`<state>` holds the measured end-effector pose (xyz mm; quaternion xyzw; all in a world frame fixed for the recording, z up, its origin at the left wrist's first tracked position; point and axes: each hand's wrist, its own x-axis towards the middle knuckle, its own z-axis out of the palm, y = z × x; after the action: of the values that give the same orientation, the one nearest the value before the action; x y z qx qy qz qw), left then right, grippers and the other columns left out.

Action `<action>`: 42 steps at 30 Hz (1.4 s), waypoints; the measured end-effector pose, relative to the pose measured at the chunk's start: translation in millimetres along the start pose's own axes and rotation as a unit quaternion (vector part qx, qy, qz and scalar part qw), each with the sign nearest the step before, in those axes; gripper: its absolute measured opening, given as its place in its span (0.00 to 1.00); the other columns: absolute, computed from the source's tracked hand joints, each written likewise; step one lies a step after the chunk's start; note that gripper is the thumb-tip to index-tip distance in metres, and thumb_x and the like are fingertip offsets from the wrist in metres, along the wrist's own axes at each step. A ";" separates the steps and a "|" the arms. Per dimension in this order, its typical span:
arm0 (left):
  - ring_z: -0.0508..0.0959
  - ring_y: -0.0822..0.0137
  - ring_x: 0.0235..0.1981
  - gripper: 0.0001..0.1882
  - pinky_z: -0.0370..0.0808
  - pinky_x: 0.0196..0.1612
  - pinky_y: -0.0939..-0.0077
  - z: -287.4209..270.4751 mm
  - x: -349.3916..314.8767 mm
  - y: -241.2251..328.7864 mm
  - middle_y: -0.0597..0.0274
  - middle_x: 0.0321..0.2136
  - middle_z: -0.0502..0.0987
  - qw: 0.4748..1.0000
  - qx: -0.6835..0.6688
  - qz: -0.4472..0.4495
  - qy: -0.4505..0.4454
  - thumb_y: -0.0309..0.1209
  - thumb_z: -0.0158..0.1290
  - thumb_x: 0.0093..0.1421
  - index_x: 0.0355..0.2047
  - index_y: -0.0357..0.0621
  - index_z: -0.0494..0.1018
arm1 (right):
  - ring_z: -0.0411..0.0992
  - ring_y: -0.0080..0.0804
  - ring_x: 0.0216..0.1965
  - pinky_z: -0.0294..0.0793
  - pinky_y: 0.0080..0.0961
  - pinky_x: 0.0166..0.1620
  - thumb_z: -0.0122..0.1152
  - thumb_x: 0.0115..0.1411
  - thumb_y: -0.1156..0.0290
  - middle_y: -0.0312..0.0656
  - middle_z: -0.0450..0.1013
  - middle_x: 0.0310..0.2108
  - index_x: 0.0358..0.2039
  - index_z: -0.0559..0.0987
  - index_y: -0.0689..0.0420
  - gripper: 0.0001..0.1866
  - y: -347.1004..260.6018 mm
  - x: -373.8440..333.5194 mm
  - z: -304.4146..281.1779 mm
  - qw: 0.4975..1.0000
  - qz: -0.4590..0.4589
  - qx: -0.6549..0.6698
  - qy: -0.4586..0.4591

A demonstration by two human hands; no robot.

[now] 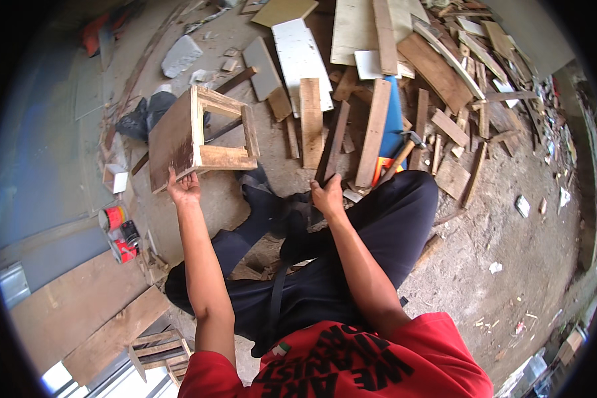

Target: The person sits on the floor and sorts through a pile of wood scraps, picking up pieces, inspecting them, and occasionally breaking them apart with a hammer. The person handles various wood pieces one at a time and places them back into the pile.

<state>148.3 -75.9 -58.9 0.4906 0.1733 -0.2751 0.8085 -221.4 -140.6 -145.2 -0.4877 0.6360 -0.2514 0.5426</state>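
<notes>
We see a big scrap wood pile well past our R hand, up & to the R of its fingers. Next biggest is the wood frame, w/ one flat brown side. It's just above our L hand, & those fingers pinch its low corner: thumb on the flat side, fingertips at the edge. Then there's the dark plank, long & thin, going up & away from our R fingers. They curl round its near end; can't tell if all of them touch it. The hammer is R of our R fingers & a bit past them. Smallest is a red can, L of our L fingers & a bit nearer to us.
</notes>
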 end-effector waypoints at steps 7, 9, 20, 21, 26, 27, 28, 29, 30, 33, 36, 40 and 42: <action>0.81 0.57 0.41 0.18 0.82 0.45 0.62 -83.4 49.4 59.0 0.53 0.41 0.80 0.999 -0.030 0.012 0.003 0.37 0.54 0.64 0.43 0.31 0.73 | 0.71 0.68 0.45 0.69 0.49 0.48 0.64 0.56 0.67 0.70 0.71 0.40 0.48 0.61 0.69 0.28 -13.8 -8.3 6.1 0.999 -0.022 0.016 0.027; 0.79 0.53 0.48 0.19 0.79 0.51 0.56 -71.1 33.8 25.5 0.48 0.47 0.78 0.996 -0.045 0.005 -0.081 0.35 0.49 0.67 0.50 0.30 0.70 | 0.71 0.67 0.41 0.70 0.47 0.45 0.64 0.56 0.68 0.65 0.72 0.36 0.44 0.64 0.64 0.23 -2.7 -5.3 1.7 0.991 -0.084 0.011 0.099; 0.70 0.51 0.58 0.23 0.70 0.60 0.52 49.0 -5.3 -83.5 0.48 0.57 0.70 0.996 -0.007 -0.036 -0.076 0.37 0.46 0.68 0.58 0.36 0.64 | 0.69 0.64 0.46 0.70 0.47 0.49 0.62 0.53 0.73 0.61 0.66 0.47 0.52 0.65 0.67 0.27 6.5 23.8 -55.0 0.960 -0.170 -0.112 0.189; 0.70 0.51 0.58 0.23 0.70 0.60 0.52 39.3 -4.6 -83.3 0.48 0.57 0.69 0.995 -0.002 -0.032 -0.091 0.37 0.46 0.68 0.59 0.36 0.63 | 0.69 0.63 0.45 0.71 0.47 0.49 0.62 0.52 0.73 0.60 0.67 0.47 0.52 0.66 0.67 0.27 -0.9 22.9 -63.5 0.960 -0.175 -0.086 0.203; 0.66 0.49 0.62 0.37 0.64 0.63 0.49 31.0 -62.2 -123.6 0.46 0.61 0.64 0.988 0.127 0.004 -0.083 0.56 0.36 0.67 0.63 0.35 0.57 | 0.73 0.34 0.33 0.74 0.32 0.38 0.67 0.56 0.65 0.47 0.74 0.31 0.41 0.72 0.65 0.19 -50.8 50.9 -169.7 0.921 -0.189 0.139 0.312; 0.65 0.51 0.62 0.48 0.62 0.64 0.49 24.6 -55.5 -127.7 0.48 0.62 0.63 0.978 0.202 -0.016 -0.049 0.68 0.32 0.62 0.63 0.35 0.56 | 0.68 0.25 0.27 0.71 0.26 0.32 0.67 0.58 0.61 0.38 0.72 0.27 0.37 0.73 0.63 0.18 -51.9 69.5 -196.7 0.908 -0.180 0.167 0.339; 0.66 0.50 0.61 0.51 0.62 0.62 0.49 17.2 -51.7 -120.8 0.48 0.61 0.64 0.970 0.236 -0.036 -0.035 0.71 0.33 0.60 0.63 0.35 0.57 | 0.73 0.36 0.33 0.73 0.32 0.39 0.67 0.57 0.64 0.48 0.74 0.32 0.41 0.71 0.63 0.20 -76.8 65.5 -227.6 0.918 -0.168 0.101 0.344; 0.67 0.50 0.60 0.53 0.63 0.61 0.50 11.4 -52.6 -117.0 0.48 0.60 0.65 0.959 0.275 -0.065 -0.030 0.74 0.33 0.57 0.63 0.36 0.58 | 0.74 0.36 0.34 0.73 0.32 0.39 0.69 0.56 0.63 0.48 0.74 0.32 0.42 0.70 0.63 0.22 -68.2 82.4 -257.8 0.915 -0.181 0.105 0.344; 0.67 0.50 0.59 0.55 0.64 0.60 0.50 1.7 -54.6 -111.9 0.48 0.60 0.66 0.945 0.314 -0.094 -0.021 0.77 0.34 0.54 0.63 0.37 0.59 | 0.75 0.36 0.34 0.73 0.33 0.38 0.69 0.54 0.65 0.48 0.75 0.32 0.41 0.70 0.63 0.21 -58.8 91.9 -282.2 0.910 -0.183 0.116 0.354; 0.69 0.50 0.57 0.58 0.65 0.58 0.52 -13.1 -55.3 -94.2 0.47 0.55 0.69 0.897 0.413 -0.129 -0.089 0.78 0.39 0.51 0.62 0.35 0.59 | 0.75 0.38 0.31 0.74 0.34 0.35 0.69 0.54 0.67 0.48 0.75 0.29 0.40 0.70 0.60 0.19 -6.5 114.1 -325.0 0.923 -0.178 0.015 0.340; 0.71 0.52 0.54 0.52 0.67 0.56 0.53 -4.8 -66.9 -98.6 0.49 0.51 0.71 0.876 0.461 -0.108 -0.091 0.75 0.43 0.53 0.58 0.36 0.63 | 0.73 0.34 0.41 0.73 0.32 0.44 0.69 0.55 0.72 0.45 0.74 0.37 0.44 0.70 0.60 0.19 88.8 146.1 -300.1 0.967 -0.106 -0.032 0.230; 0.76 0.58 0.46 0.40 0.75 0.46 0.61 -14.9 -104.1 -116.5 0.51 0.45 0.75 0.854 0.493 -0.100 -0.135 0.67 0.45 0.60 0.50 0.39 0.69 | 0.68 0.58 0.38 0.67 0.44 0.40 0.71 0.50 0.64 0.59 0.66 0.34 0.37 0.66 0.63 0.25 164.3 139.8 -232.8 0.934 -0.249 -0.146 0.210; 0.76 0.59 0.48 0.33 0.74 0.48 0.65 -14.0 -127.7 -130.7 0.52 0.45 0.75 0.795 0.561 -0.095 -0.211 0.58 0.48 0.63 0.51 0.39 0.69 | 0.65 0.62 0.37 0.64 0.47 0.39 0.72 0.49 0.61 0.59 0.63 0.33 0.36 0.64 0.62 0.27 167.6 136.7 -221.5 0.926 -0.251 -0.123 0.254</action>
<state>-32.9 -76.4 -86.3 0.7689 -0.1405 -0.4959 0.3783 -478.0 -242.4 -285.2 -0.6141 0.6352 -0.4150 0.2172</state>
